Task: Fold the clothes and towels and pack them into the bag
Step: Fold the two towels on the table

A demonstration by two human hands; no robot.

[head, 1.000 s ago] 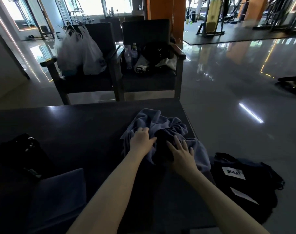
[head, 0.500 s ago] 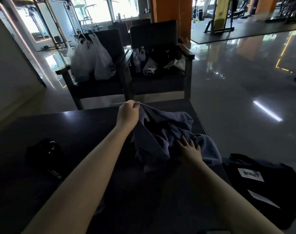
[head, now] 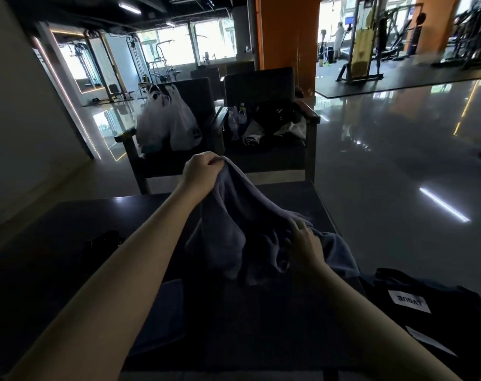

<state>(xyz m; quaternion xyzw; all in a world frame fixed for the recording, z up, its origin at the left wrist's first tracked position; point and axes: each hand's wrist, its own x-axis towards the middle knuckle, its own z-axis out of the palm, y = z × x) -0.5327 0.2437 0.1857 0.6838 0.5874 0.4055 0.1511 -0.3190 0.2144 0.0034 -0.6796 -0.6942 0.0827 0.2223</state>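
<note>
Grey-blue terry towel [head: 242, 215] held up by one edge above the dark glossy surface [head: 69, 229].
The left hand [head: 202, 169] is raised, its fingers curled tight round the towel's edge, and the rest drapes down into a heap on the surface. The right hand [head: 306, 244] rests on that heap with fingers bent into the folds; whether they pinch cloth cannot be told. A black fabric bag with a white label [head: 439, 320] sits beside the surface's right edge.

we've got both forearms bare, reaching forward; our left hand [head: 202, 170] is raised at the far side, fist clenched on the towel [head: 242, 215] edge; right hand [head: 305, 243] lower and nearer, palm down on it, grip unclear
</note>
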